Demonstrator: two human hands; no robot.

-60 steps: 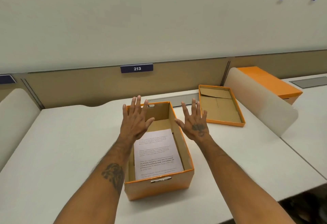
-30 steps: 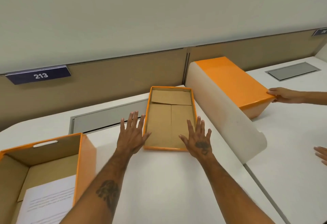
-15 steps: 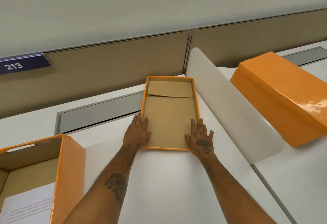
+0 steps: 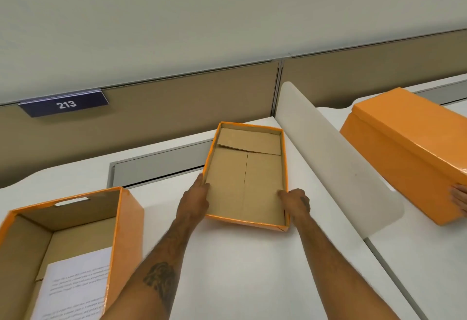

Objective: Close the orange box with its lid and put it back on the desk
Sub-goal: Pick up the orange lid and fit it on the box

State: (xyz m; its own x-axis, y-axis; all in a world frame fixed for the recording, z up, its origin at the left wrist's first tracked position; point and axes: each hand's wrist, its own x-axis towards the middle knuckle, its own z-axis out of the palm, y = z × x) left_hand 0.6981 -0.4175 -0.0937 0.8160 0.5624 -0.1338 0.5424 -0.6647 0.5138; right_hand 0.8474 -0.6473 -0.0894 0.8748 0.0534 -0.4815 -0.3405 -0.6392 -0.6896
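One lid (image 4: 246,175), upturned, near tabletop (image 4: 242,264) rear edge: our left hand (image 4: 195,199) and right hand (image 4: 294,202) each clasp a long side. One open orange box (image 4: 126,221), one sheet (image 4: 75,289) inside, front-left. One closed box (image 4: 409,147) beyond divider (image 4: 336,158).

The lid (image 4: 246,180) lies inside-up, showing raw brown cardboard, matt and creased along its folded flaps, with a smooth orange coating on its rim. The open box (image 4: 126,221) has the same bare cardboard inside and slightly shiny orange skin outside; a sheet of white printed paper (image 4: 75,286) lies in it. The second box (image 4: 414,150) on the right looks glossy, catching a highlight. The desk (image 4: 240,269) is smooth, matt white. The divider (image 4: 336,158) looks like frosted plastic.
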